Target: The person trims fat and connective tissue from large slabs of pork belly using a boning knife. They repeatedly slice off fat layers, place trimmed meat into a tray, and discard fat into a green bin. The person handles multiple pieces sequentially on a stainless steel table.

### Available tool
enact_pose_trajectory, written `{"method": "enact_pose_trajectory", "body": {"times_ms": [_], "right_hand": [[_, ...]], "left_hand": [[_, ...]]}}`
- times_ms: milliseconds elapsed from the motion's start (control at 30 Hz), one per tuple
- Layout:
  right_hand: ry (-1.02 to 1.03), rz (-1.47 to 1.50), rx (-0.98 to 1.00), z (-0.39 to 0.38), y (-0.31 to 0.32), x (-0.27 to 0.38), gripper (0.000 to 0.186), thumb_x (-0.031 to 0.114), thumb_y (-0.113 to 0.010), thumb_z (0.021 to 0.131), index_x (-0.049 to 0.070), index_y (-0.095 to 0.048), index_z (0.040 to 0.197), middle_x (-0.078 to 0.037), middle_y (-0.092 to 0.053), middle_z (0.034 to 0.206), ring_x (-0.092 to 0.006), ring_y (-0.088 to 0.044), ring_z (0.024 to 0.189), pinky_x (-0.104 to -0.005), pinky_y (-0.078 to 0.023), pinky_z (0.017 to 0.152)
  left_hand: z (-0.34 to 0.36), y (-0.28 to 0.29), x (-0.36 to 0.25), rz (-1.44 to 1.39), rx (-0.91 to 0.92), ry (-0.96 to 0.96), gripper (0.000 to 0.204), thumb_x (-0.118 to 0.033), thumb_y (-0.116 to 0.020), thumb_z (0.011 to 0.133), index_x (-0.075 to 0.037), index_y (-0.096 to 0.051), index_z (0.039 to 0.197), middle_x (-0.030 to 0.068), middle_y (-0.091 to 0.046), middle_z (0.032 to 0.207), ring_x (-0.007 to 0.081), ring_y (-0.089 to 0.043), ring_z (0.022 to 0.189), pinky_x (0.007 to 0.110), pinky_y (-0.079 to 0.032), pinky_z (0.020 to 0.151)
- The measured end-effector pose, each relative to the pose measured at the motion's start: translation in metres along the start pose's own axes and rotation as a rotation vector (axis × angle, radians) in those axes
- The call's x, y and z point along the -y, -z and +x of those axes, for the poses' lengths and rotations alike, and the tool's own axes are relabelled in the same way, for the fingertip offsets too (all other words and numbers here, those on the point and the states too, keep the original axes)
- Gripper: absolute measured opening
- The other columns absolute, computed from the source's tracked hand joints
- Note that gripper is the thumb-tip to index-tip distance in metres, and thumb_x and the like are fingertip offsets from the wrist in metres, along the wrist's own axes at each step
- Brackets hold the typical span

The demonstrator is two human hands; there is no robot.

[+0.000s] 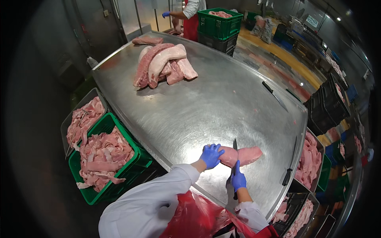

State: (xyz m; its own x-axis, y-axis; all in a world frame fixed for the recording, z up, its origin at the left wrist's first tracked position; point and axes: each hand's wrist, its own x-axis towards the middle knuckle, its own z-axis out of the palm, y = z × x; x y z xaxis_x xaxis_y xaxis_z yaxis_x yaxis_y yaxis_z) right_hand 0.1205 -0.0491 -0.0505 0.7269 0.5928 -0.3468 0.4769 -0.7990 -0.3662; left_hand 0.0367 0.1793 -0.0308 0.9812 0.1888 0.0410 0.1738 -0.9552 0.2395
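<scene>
A pink piece of raw meat [250, 155] lies near the front edge of the steel table [178, 119]. My left hand [211, 156], in a blue glove, grips its left end with curled fingers. In my blue-gloved right hand [238, 178] is a knife [235, 144] with a dark handle, fingers wrapped round it. Its blade runs across the middle of the meat and the tip points away from me. How deep the blade sits in the meat I cannot tell.
Larger meat slabs [166, 65] are heaped at the table's far left. Two more knives [274, 95] lie along its right side. Crates of meat trimmings [137, 156] flank the table. Beyond the far edge, a person [191, 16] in a red apron stands beside stacked crates [220, 25].
</scene>
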Motion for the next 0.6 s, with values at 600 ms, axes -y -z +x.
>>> {"method": "enact_pose_trajectory", "body": {"times_ms": [600], "right_hand": [[-0.048, 0.306, 0.081, -0.121, -0.012, -0.004, 0.081, 0.02, -0.059, 0.093, 0.026, -0.011, 0.159, -0.029, -0.067, 0.081, -0.0372, -0.07, 0.069, -0.0435, -0.055, 0.066]], "left_hand": [[0.07, 0.021, 0.141, -0.019, 0.157, 0.53, 0.063, -0.026, -0.075, 0.074, -0.011, -0.05, 0.13, 0.0199, -0.061, 0.118, 0.0421, -0.06, 0.112, 0.052, -0.049, 0.092]]}}
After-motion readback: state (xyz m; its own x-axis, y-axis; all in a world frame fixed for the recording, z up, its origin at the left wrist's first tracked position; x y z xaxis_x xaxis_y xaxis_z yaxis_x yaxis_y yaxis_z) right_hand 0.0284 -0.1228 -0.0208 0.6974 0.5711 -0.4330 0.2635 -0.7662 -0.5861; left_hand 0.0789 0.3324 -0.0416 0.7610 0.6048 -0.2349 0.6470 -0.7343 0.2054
